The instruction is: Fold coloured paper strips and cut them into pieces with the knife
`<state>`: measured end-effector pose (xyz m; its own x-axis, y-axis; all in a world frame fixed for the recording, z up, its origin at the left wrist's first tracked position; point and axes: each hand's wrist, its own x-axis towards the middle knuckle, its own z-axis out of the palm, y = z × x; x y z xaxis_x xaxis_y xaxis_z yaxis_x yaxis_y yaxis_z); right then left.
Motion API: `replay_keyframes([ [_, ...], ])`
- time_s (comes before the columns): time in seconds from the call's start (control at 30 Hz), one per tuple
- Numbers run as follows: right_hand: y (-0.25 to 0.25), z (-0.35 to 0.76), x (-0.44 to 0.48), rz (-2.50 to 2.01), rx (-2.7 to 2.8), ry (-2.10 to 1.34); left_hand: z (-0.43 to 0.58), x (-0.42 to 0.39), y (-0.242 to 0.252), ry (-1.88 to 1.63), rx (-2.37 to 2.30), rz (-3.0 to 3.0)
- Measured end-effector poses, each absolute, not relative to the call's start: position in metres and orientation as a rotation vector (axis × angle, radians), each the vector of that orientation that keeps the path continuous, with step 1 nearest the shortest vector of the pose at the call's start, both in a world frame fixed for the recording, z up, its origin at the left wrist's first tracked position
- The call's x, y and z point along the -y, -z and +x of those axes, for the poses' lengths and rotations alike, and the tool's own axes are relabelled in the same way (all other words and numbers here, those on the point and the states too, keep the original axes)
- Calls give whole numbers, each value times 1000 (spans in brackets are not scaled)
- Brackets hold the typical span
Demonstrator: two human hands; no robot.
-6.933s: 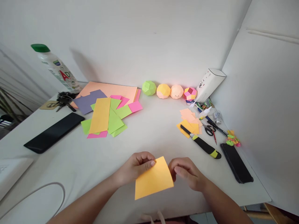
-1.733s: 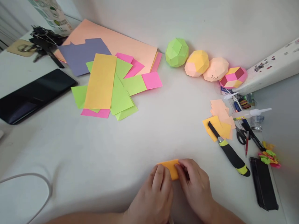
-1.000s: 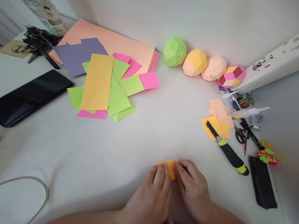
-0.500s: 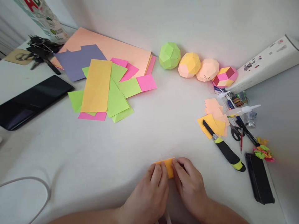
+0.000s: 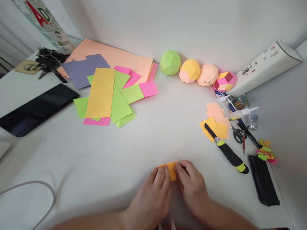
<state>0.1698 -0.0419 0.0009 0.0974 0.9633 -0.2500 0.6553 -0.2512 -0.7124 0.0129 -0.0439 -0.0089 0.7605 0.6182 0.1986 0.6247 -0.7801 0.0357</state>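
A small orange piece of paper (image 5: 172, 175), apparently folded, is held low on the white desk near its front edge. My left hand (image 5: 153, 195) is closed on its left side, the fingers bent over the paper and covering much of it. At the paper's right edge, my right hand (image 5: 192, 185) pinches it between thumb and fingers. The undersides of both hands and part of the paper are hidden. To the right of my hands lies a black and lime utility knife (image 5: 229, 154), its tip resting on small yellow paper pieces (image 5: 220, 128).
Coloured sheets, with a yellow strip (image 5: 100, 92) on top, lie at the left beside a black phone (image 5: 40, 108). Folded paper balls (image 5: 170, 63) line the wall. Scissors (image 5: 238, 136), a glue bottle (image 5: 242, 113) and a black case (image 5: 263, 180) sit at right. A white cable (image 5: 51, 191) curves front left.
The view has shifted slightly, so the desk items appear a little lower or further left. Both hands keep the same grip on the orange paper.
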Motion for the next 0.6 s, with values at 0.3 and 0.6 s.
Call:
replay_keyframes([
  [0.3,8,173,48,-1686,2181,-405,6,26,2,55,783,-3074],
  [0.6,16,167,53,-1757,2375,122,11,31,5,-3,743,-3024],
])
